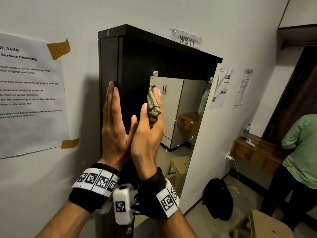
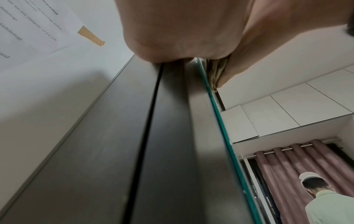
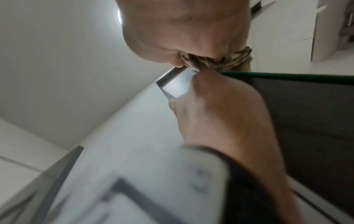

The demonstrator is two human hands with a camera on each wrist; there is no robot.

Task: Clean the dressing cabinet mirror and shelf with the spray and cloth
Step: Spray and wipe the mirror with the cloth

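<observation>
The hands worked at the top left corner of the mirror. The left hand lay flat with straight fingers against the left edge of the dark cabinet, gripping nothing and seemingly steadying the door. The right hand pressed a folded tan cloth onto the door just beside the glass, a fold of it poking out between the fingers; in the right wrist view the fingers were closed on the bunched cloth.

The cloth looked soft, light and limp, so it would bunch and slip unless pinned under the fingers, as it was. The mirror was thin glass with a bare green edge showing in the left wrist view, held by small white clips; it seemed fragile and smooth, best wiped with even, moderate pressure and kept clear of its edge. The door probably swings, which is why bracing its side made sense.

No spray bottle could be seen. The cabinet hung on a pale wall between taped paper notices. Further right, a wooden shelf carried a bottle, a black backpack sat on the floor, and another person in a green shirt stood near the doorway.
</observation>
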